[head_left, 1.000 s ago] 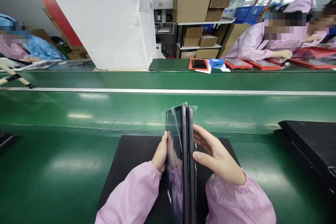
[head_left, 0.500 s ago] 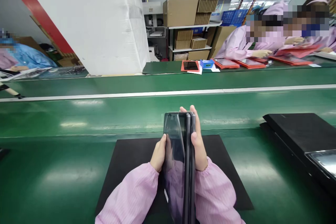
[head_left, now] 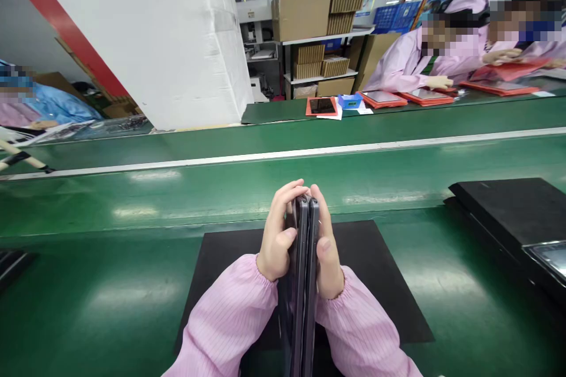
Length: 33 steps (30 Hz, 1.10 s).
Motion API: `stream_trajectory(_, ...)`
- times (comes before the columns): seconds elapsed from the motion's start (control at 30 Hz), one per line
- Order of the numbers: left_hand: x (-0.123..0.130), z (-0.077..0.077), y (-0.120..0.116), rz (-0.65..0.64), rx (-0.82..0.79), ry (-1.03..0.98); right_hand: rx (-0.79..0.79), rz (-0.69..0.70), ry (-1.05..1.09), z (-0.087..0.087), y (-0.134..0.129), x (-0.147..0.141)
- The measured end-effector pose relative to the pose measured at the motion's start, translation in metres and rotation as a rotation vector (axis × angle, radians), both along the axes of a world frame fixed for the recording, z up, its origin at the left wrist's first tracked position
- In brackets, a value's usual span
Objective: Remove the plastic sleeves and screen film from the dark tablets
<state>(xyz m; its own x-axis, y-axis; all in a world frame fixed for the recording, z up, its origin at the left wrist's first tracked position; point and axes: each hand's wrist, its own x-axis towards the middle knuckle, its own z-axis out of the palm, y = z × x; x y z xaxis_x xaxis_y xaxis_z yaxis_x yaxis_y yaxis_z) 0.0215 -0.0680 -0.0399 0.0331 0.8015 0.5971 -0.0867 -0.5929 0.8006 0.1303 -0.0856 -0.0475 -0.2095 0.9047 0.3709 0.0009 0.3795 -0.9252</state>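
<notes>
Two thin dark tablets (head_left: 303, 283) stand on edge, pressed face to face, seen nearly end-on with their long grey sides towards me. My left hand (head_left: 276, 238) is closed on the left face, fingers over the far top corner and thumb on the near side. On the opposite face lies my right hand (head_left: 328, 253), its fingers reaching up to the top and its thumb bent against the surface. Together the hands squeeze the pair between them. Beneath is a black mat (head_left: 367, 288) on the green bench. The tablets' lower ends run out of the picture.
At the right lies a stack of black boards (head_left: 504, 212) with a shiny-screened device (head_left: 550, 262) beside it. A dark object (head_left: 13, 262) sits at the left edge. Beyond the white strip (head_left: 265, 157), co-workers in pink handle tablets in red covers (head_left: 427, 96).
The tablets have turned from showing a film-covered screen to edge-on. My left hand has moved up and wrapped over their top corner. The view has tilted slightly.
</notes>
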Motion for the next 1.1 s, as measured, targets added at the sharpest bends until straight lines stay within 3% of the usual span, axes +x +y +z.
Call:
stream_trajectory(0.33, -0.021, 0.003, -0.002, -0.184, -0.064, 0.052, 0.104, 0.064, 0.092, 0.003, 0.005, 0.008)
stream_trajectory(0.63, -0.019, 0.014, -0.011, -0.141, -0.063, 0.101, 0.155, 0.071, 0.119, 0.012, 0.0, 0.009)
stream_trajectory(0.9, -0.019, 0.011, -0.007, -0.127, 0.059, 0.147, 0.262, 0.046, 0.212, 0.013, 0.001, 0.004)
stream_trajectory(1.1, -0.017, 0.012, -0.007, -0.149, 0.059, 0.119, 0.234, 0.063, 0.261, 0.015, -0.002, 0.003)
